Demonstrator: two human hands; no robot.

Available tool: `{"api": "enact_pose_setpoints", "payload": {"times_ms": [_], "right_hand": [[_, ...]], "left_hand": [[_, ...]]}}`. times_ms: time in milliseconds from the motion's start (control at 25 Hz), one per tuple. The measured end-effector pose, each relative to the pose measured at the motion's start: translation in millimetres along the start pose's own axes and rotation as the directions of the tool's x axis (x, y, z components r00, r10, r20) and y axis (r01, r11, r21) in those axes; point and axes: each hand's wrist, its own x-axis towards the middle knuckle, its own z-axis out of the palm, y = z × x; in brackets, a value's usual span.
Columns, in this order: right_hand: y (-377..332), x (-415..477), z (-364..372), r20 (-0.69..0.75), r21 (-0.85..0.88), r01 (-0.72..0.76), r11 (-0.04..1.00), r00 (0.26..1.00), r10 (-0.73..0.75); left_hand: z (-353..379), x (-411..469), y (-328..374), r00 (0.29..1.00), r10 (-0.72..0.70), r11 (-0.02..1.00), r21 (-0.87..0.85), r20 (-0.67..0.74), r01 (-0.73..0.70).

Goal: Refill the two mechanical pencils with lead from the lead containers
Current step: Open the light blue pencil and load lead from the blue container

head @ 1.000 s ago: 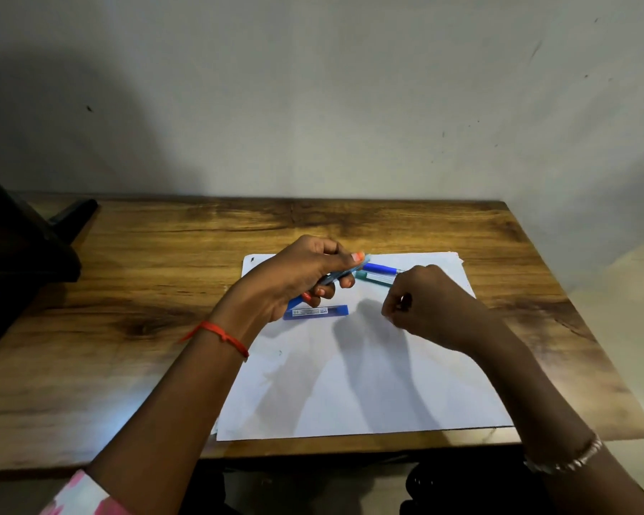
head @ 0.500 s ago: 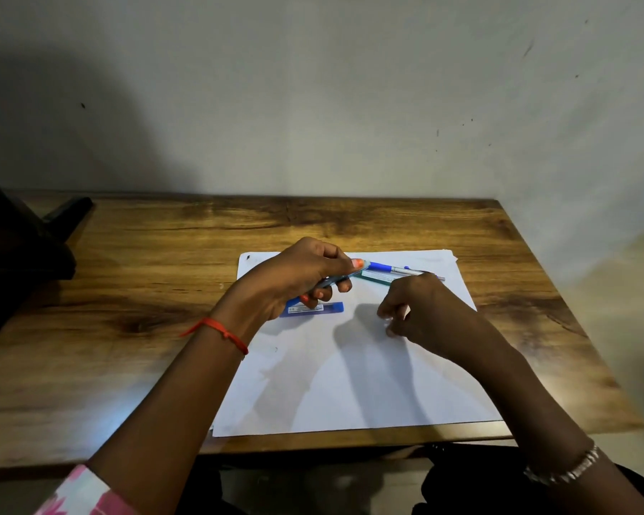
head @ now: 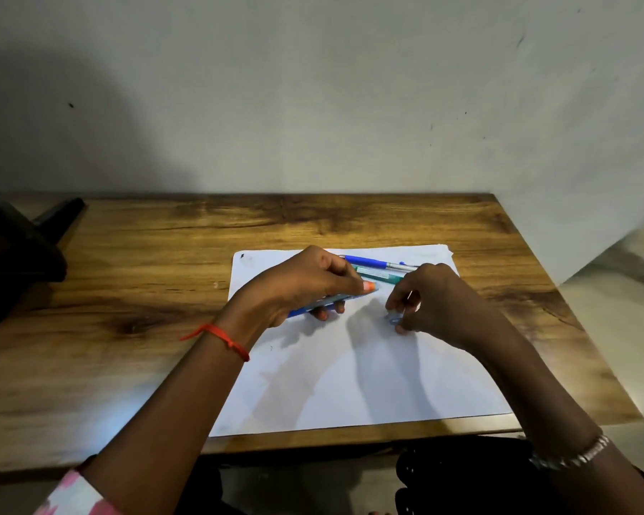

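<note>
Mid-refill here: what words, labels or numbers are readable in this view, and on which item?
No text reads clearly in this view.
Green lead container: pale label, too blurred to read.
Blue pencil on the paper: no print visible.
Grey-blue pencil held by the left hand: no print visible.
Small piece pinched by the right hand: too small to tell.

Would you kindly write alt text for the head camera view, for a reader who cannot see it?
A person's left hand grips a blue mechanical pencil over white paper on a wooden table, while the right hand pinches a small bluish piece. A second pencil and a teal lead container lie behind them.
</note>
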Motion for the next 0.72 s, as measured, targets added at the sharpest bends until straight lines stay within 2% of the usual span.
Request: {"api": "enact_pose_setpoints", "payload": {"times_ms": [120, 320, 720], "right_hand": [[0, 1, 0, 0.012, -0.020, -0.020, 1.000, 1.000, 0.020], [-1, 2, -4, 0.081, -0.028, -0.040, 0.999, 0.996, 0.043], [5, 2, -9, 0.097, 0.022, -0.020, 1.000, 0.995, 0.018]], "left_hand": [[9, -1, -2, 1.000, 0.011, 0.997, 0.080, -0.023, -0.009], [29, -4, -1, 0.981, 0.169, 0.901, 0.420, -0.099, -0.112], [47, 7, -9, 0.973, 0.206, 0.842, 0.525, -0.106, -0.121]]}}
